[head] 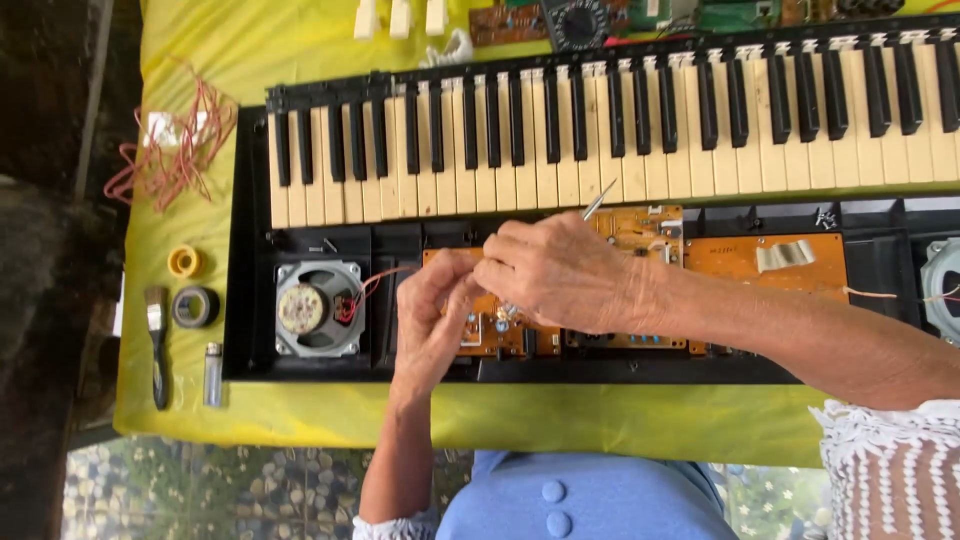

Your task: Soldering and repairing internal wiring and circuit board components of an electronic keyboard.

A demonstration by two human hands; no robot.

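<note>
The worktop (300, 420) carries a yellow cloth; a pebbled floor (220, 490) shows below its near edge. An opened keyboard (600, 120) lies across it, keys far, speaker (318, 308) at left. Both hands meet over the orange circuit board (520, 335) in the near compartment. The right hand (555, 270) has its fingers closed on a thin metal tool (598, 201), tip pointing far-right. The left hand (435, 310) has its fingers curled, pinched at the board; what they grip cannot be told. Red wires (175, 150), tape rolls (193, 306) and a brush (158, 340) lie at left.

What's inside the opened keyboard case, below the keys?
Inside the case: a round speaker with red wires at left, orange circuit boards along the middle, another speaker's edge at right. The left hand and right hand cover the board area beneath them.
</note>
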